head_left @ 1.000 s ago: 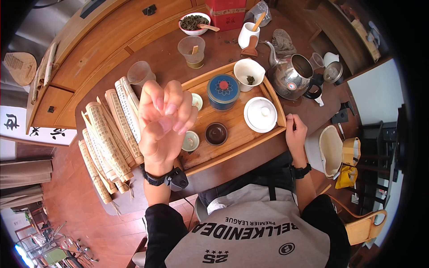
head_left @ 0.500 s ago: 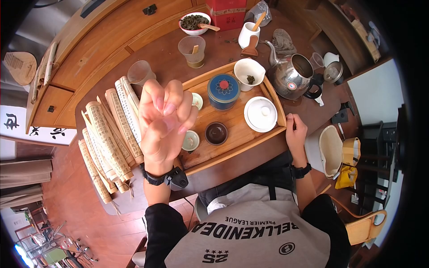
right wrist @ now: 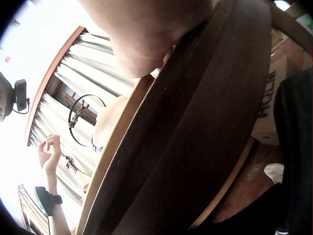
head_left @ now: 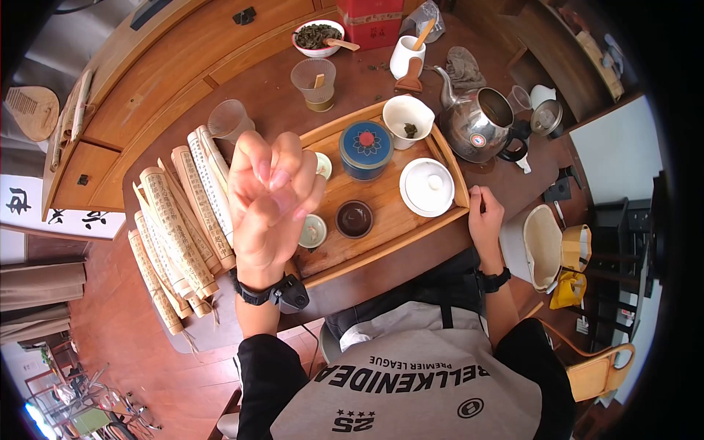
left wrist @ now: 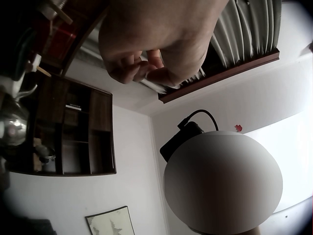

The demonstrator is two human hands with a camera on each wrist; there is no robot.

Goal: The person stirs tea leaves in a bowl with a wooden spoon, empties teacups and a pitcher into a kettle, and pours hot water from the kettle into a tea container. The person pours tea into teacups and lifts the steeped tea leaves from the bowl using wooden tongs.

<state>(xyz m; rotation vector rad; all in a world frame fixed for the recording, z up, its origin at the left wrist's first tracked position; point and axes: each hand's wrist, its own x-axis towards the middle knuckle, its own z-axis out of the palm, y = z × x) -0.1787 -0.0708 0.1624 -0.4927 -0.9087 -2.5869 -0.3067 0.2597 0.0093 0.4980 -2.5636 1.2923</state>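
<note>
My left hand [head_left: 271,202] is raised over the left end of the wooden tray [head_left: 359,258], palm to the head camera. Its fingers bend toward the thumb and hold nothing; the left wrist view shows the curled hand [left wrist: 156,44] from behind. Beside the tray's right corner my right hand [head_left: 486,220] rests at the table edge, fingers loosely bent; in the right wrist view its fingertips are mostly hidden behind the edge. On the tray are a blue tin [head_left: 366,151], a white lidded bowl [head_left: 427,188], a white pitcher [head_left: 408,121] with leaves, a dark cup [head_left: 354,219] and pale green cups [head_left: 312,232].
Bamboo scrolls [head_left: 180,235] lie left of the tray. Behind it stand two clear cups [head_left: 314,84], a bowl of tea leaves [head_left: 320,38], a red box [head_left: 370,22] and a white holder [head_left: 407,59]. A steel kettle [head_left: 477,132] is at the right.
</note>
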